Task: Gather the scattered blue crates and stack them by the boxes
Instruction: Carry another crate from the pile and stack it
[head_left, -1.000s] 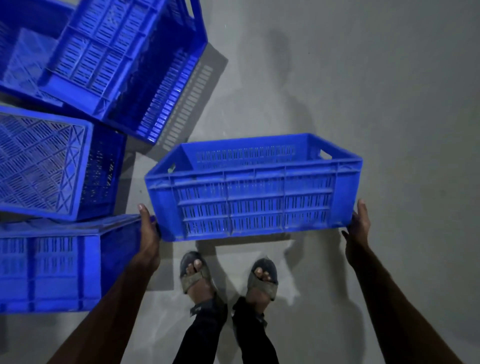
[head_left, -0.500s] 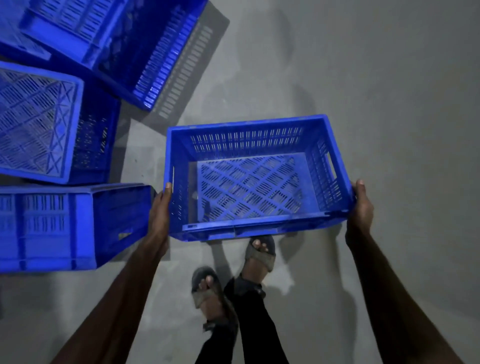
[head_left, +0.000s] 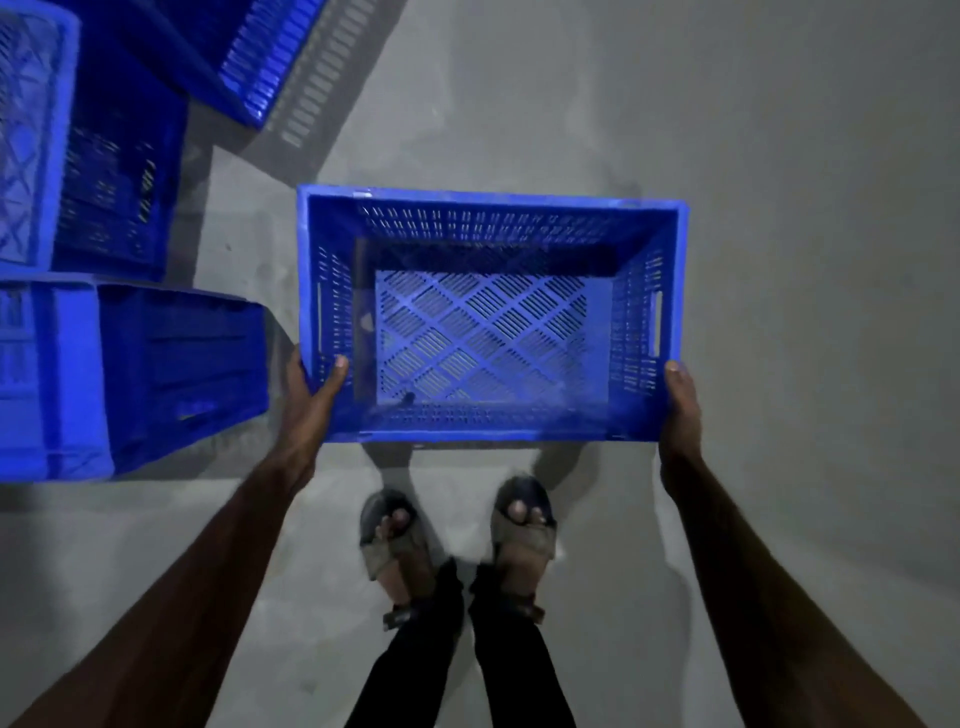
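Note:
I hold a blue slatted crate (head_left: 491, 208) upright and level in front of me, its open top facing up and its lattice floor visible. My left hand (head_left: 311, 392) grips its near left corner with the thumb over the rim. On the near right corner, my right hand (head_left: 680, 405) clasps the outer wall. The crate hangs above the grey floor, just ahead of my sandalled feet.
Three more blue crates lie tipped at the left: one on its side (head_left: 130, 374) close to my left hand, one (head_left: 78, 135) behind it, one (head_left: 260, 57) at the top edge. Bare grey concrete floor (head_left: 779, 208) spreads to the right and ahead.
The crate has tilted from showing its long side to level with its open top facing me, and it sits closer. The scattered crates have slid left and up in view. My feet have stepped.

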